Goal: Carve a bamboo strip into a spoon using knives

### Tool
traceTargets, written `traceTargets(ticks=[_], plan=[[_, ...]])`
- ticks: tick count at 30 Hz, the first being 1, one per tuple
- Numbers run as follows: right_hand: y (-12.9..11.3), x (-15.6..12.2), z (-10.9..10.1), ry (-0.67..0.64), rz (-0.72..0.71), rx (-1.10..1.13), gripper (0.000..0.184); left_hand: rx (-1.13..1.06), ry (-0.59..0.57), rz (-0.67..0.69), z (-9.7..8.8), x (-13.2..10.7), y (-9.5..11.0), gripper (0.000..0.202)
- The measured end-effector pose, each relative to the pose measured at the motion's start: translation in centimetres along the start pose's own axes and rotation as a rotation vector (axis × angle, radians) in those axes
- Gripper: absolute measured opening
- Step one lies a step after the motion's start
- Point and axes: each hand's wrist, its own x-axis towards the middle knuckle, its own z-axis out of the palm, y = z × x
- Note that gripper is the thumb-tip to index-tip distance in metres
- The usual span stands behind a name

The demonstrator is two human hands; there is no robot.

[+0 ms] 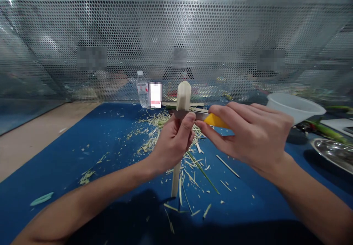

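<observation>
Over blue tabletop (102,138), left hand (174,142) wraps round pale, round-ended stick (184,95), likely wood; right hand (249,133) grips yellow-handled knife (216,121), flat metal blade (202,116) crossing stick. Stringy shavings (150,142) lie scattered below.

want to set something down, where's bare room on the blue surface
Mostly bare: the left of the blue surface, between the bottle and the teal item, with scattered scraps; and lower right, between the pale strip and the right forearm. Crowded: the middle, with shavings around the left hand, and the right, with white tub and metal bowl.
</observation>
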Motion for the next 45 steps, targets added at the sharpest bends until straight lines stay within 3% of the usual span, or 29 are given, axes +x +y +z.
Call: traceTargets(ticks=[12, 23, 37, 45], plan=[[-0.1, 0.1, 0.0, 0.03, -0.006, 0.025, 0.023, -0.008, -0.035, 0.066, -0.5, 0.1, -0.2, 0.035], [0.2, 0.8, -1.2, 0.013, -0.054, -0.042, 0.024, 0.135, -0.027, 0.081, -0.9, 0.1, -0.7, 0.035], [0.3, 1.3, -1.6, 0.059, -0.081, -0.029, 0.022, 0.0, -0.055, 0.116, -0.1, 0.0, 0.0, 0.036], [0.0, 1.0, -1.3, 0.001, 0.032, 0.035, 0.025, -0.071, -0.054, 0.126, 0.0, 0.0, 0.0, 0.034]])
